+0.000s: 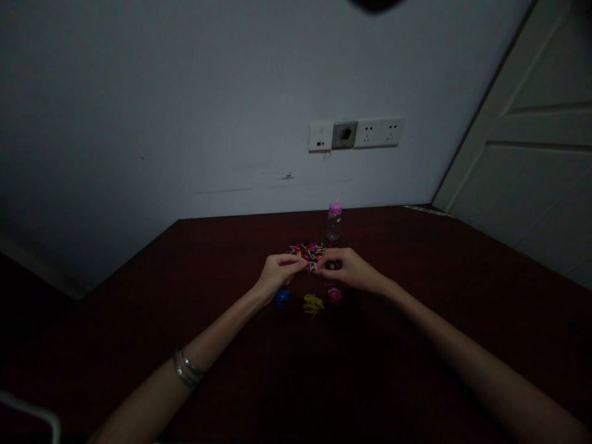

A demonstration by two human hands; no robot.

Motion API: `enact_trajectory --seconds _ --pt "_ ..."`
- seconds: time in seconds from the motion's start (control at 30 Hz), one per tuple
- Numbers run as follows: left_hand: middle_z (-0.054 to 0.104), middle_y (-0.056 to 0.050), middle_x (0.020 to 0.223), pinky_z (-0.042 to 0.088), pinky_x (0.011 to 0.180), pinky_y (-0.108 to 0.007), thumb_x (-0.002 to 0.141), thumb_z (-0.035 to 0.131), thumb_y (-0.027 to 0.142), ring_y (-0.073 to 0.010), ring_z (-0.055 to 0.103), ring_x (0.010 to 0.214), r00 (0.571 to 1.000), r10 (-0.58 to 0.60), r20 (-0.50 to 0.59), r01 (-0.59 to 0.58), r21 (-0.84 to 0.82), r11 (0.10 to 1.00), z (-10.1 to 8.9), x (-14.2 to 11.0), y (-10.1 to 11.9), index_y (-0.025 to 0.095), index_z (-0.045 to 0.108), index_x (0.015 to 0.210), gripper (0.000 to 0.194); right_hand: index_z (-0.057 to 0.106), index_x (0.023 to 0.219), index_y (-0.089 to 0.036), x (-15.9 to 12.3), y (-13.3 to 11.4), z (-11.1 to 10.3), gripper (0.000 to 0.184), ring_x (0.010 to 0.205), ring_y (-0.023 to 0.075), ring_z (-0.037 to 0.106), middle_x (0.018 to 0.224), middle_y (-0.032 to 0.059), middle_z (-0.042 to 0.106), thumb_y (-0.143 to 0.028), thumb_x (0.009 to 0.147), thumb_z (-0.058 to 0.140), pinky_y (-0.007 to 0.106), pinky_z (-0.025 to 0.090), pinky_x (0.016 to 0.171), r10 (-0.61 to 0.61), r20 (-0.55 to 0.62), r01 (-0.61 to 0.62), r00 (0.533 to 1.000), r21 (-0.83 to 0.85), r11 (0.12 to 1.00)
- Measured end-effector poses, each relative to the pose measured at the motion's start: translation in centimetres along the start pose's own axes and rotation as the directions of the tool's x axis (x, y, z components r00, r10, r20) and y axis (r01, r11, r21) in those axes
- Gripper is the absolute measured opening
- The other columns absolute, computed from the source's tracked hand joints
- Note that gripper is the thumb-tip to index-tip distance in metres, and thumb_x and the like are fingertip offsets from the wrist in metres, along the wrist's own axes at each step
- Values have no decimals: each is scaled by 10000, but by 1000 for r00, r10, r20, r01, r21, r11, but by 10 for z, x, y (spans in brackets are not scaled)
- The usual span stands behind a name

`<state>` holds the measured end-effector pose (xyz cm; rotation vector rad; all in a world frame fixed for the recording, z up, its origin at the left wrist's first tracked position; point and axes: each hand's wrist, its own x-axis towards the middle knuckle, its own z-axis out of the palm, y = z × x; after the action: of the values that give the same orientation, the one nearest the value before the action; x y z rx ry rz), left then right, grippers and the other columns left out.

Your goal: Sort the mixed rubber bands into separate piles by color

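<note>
A loose pile of thin, mixed-colour bands point(306, 250) that look like small rubber bands lies on the dark red-brown table point(222, 240). My left hand point(277, 271) is at the pile's near left edge, thumb and fingers pinched together. From the right, my right hand point(351, 269) reaches the same edge, its fingertips also closed in a pinch close to the left ones. Whatever the fingertips hold is too small and dark to tell. Nearer to me lie a blue bunch point(282, 299), a yellow bunch point(313, 304) and a pink bunch point(335, 295) of bands.
Behind the pile stands a clear bottle point(333, 228) with a pink lid and a straw-like stick. The table meets a pale wall point(222, 123) carrying socket plates point(377, 132). A panelled door point(531, 166) rises at the right. A blurred pale curved thing point(34, 410) shows at the lower left.
</note>
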<state>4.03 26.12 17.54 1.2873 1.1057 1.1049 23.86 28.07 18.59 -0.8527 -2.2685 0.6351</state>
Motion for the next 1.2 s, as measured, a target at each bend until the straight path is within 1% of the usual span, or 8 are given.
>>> enact_trajectory --seconds 0.1,0.23,0.47,0.8,0.9,1.0,1.1,1.2 --pt "370 71 385 136 372 -192 599 714 350 -26 258 349 998 13 -54 -13 -11 1000 -9 6 -6 92 666 760 308 668 757 -152 -3 8 -9 128 617 123 545 701 29 644 -239 735 576 236 392 558 80 153 -73 985 -48 996" --pt "345 77 390 133 377 -192 594 713 354 -26 248 358 997 2 -83 -4 -21 1000 -23 13 -14 87 664 766 321 675 761 -146 -7 14 -18 149 583 119 540 668 27 639 -239 711 570 221 376 508 193 360 -174 913 -84 981" --pt "345 75 388 107 380 -198 570 721 348 -23 240 356 993 -44 -112 44 -9 999 -31 17 -20 92 668 755 320 668 770 -135 -10 14 -20 160 586 116 542 683 29 633 -222 686 563 209 383 498 248 459 -211 853 -131 969" --pt "359 72 384 114 373 -191 588 707 334 -25 245 353 992 -26 -121 27 8 1000 -34 18 -21 96 665 758 295 667 829 -154 -9 17 -23 203 656 127 547 759 31 625 -265 671 603 218 396 553 230 474 -180 850 -150 972" --pt "373 68 380 128 371 -188 606 688 337 -29 254 350 991 0 -136 6 44 999 -39 20 -20 101 673 771 289 664 824 -151 -9 18 -27 197 645 126 537 760 34 621 -268 680 598 222 390 546 213 454 -161 865 -150 975" --pt "449 45 401 173 374 -186 620 670 340 -38 292 350 978 47 -202 -16 150 989 -50 26 -22 109 685 781 282 656 808 -146 -8 22 -30 183 641 129 533 773 42 618 -270 710 564 233 394 552 184 389 -141 903 -137 980" --pt "597 -17 530 325 454 -199 598 679 302 -83 460 450 952 155 -264 -71 304 950 -66 35 -27 114 696 724 227 649 794 -144 -8 27 -33 178 653 140 531 785 53 610 -257 730 528 249 400 569 168 273 -132 947 -144 981" --pt "670 -51 685 409 597 -233 606 668 292 -143 568 619 955 218 -201 -105 459 882 -82 42 -35 131 700 691 185 649 781 -151 -7 33 -36 170 685 156 538 790 58 606 -249 729 520 270 408 611 145 186 -114 972 -168 979"
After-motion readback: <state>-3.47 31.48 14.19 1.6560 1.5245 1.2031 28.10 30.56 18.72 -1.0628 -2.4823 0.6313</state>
